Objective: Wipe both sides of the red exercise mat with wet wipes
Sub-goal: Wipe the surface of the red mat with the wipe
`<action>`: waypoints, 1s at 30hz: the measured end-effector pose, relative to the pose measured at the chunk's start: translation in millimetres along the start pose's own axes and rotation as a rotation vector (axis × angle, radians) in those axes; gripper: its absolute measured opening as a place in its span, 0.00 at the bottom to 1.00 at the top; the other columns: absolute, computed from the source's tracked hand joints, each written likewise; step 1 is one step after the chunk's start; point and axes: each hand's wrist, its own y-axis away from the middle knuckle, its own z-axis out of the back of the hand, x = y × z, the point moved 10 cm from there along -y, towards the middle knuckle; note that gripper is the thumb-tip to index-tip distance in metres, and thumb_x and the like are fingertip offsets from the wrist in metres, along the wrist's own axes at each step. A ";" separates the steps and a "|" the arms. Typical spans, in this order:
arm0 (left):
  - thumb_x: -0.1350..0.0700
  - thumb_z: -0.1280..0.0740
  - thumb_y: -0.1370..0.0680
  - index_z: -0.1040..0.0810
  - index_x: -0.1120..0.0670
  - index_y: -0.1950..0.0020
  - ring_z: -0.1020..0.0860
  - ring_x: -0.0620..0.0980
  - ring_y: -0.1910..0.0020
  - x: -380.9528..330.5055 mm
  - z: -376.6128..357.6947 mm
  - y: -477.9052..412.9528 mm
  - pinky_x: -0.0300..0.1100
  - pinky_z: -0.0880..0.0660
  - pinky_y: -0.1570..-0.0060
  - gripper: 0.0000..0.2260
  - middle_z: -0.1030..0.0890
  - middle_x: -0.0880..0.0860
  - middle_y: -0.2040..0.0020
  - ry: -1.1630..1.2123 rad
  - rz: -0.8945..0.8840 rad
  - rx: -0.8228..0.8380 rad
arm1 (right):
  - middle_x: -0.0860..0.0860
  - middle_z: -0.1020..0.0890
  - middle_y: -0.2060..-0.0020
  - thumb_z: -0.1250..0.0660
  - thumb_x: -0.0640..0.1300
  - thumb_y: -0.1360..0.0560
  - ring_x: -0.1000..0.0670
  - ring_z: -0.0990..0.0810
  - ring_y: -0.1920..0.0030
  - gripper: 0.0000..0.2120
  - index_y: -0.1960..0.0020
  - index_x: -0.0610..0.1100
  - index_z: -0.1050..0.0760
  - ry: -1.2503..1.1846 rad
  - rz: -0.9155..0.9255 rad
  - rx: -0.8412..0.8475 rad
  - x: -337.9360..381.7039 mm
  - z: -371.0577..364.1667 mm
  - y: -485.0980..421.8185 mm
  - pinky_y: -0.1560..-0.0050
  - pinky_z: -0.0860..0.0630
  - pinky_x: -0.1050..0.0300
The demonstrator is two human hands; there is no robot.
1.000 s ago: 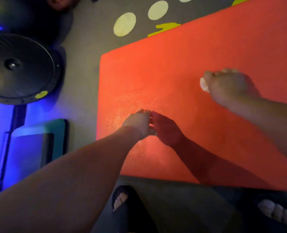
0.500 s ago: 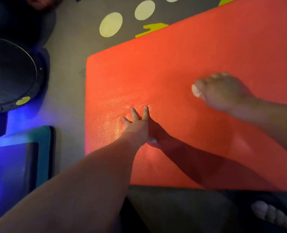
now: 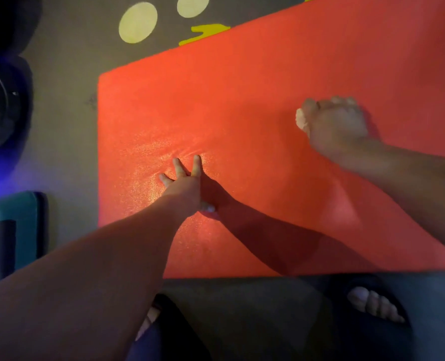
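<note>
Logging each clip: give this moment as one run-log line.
left hand: open, fingers spread, pressing flat red exercise mat | right hand: gripping balled white wet wipe on mat | stage: wipe on upper side

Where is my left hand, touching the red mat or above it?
Touching. The head view shows the left hand pressed on the red mat, which wrinkles at its fingertips.

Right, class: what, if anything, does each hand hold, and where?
The right hand grips a bunched white wipe, most of it hidden in the fist. The left hand holds nothing; its straight fingers press the red mat.
</note>
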 end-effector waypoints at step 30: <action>0.41 0.22 0.28 0.71 0.36 0.22 0.65 0.76 0.24 49.5 64.9 -60.6 0.75 0.39 0.31 0.59 0.75 0.55 0.21 0.102 0.082 -0.094 | 0.40 0.17 0.58 0.36 0.41 0.22 0.37 0.20 0.56 0.03 0.49 0.43 0.27 0.007 0.132 -0.171 76.8 8.1 -156.2 0.54 0.26 0.46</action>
